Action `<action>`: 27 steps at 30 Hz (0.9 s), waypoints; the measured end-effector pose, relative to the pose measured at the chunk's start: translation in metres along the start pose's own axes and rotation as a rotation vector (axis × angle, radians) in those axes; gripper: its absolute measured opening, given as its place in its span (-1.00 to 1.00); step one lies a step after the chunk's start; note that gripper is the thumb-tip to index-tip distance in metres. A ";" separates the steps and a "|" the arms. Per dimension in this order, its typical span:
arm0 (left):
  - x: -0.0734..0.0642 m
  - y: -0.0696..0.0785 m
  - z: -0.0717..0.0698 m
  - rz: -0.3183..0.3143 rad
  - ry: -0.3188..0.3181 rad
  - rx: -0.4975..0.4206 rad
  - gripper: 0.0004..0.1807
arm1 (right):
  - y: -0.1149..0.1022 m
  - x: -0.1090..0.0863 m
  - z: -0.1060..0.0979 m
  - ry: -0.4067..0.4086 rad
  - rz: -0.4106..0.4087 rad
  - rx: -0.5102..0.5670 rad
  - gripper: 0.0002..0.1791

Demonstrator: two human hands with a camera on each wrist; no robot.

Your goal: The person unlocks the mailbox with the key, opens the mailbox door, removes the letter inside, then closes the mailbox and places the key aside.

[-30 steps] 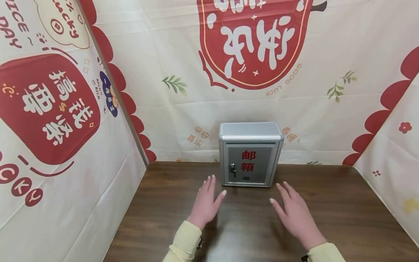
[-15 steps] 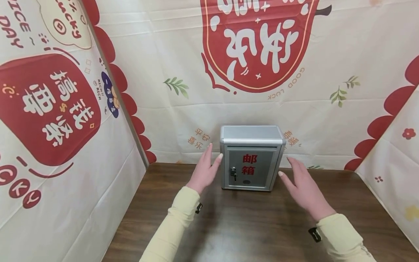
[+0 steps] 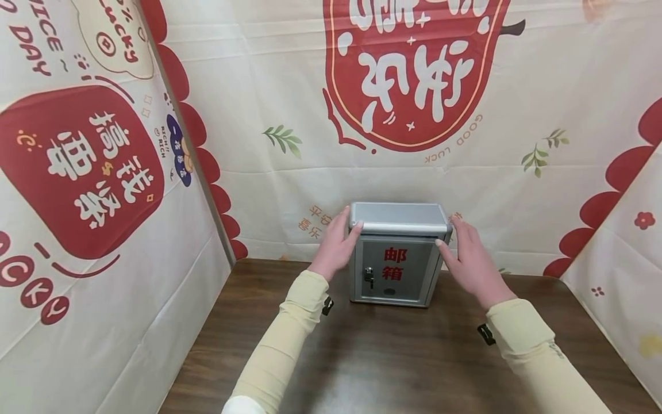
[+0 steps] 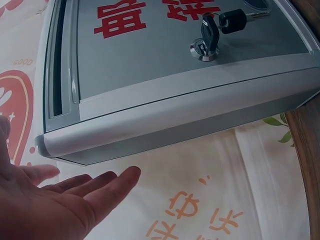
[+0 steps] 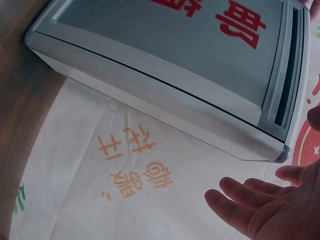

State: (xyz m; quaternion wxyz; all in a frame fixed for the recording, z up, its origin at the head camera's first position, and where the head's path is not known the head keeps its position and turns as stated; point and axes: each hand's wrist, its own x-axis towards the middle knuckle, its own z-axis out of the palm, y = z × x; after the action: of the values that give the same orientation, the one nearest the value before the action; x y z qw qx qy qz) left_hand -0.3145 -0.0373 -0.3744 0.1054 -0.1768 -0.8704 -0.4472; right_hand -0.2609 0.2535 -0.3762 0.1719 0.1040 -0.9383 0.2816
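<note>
A silver-grey metal mailbox [image 3: 395,253] with red lettering stands upright on the table, against the back cloth. A lock with keys [image 3: 369,276] sits at the left of its door; in the left wrist view the keys [image 4: 232,21] hang from the lock. My left hand [image 3: 337,244] is at the box's upper left edge, its fingers extended along that side. On the opposite side, my right hand [image 3: 469,256] is at the upper right edge, thumb toward the front. Both wrist views show relaxed fingers beside the box's side walls, with a gap showing between them and the metal.
The brown wooden table [image 3: 362,356] spreads in front of the box. Printed cloth [image 3: 289,190] hangs close behind it, and more cloth panels [image 3: 119,322] enclose the left and right sides. A dark slot [image 4: 59,60] runs along the top of the mailbox's front.
Both hands have moved forward and up from the table in front, coming to the two upper sides of the mailbox. The mailbox stays in its place.
</note>
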 end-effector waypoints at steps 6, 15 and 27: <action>0.003 -0.002 0.003 0.012 0.014 0.006 -0.29 | -0.005 0.013 -0.001 0.021 -0.028 0.020 -0.20; 0.004 0.000 0.006 0.050 0.055 -0.060 -0.42 | -0.013 0.023 0.000 0.048 -0.032 0.045 -0.30; 0.006 -0.006 0.003 0.018 0.006 -0.140 -0.53 | -0.003 0.028 0.006 -0.029 -0.042 0.105 -0.34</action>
State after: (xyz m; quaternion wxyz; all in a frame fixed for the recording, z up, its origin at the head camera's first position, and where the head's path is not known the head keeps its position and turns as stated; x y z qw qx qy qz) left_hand -0.3226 -0.0363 -0.3786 0.0992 -0.1901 -0.8352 -0.5064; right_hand -0.2876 0.2446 -0.3686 0.1585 0.1368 -0.9221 0.3254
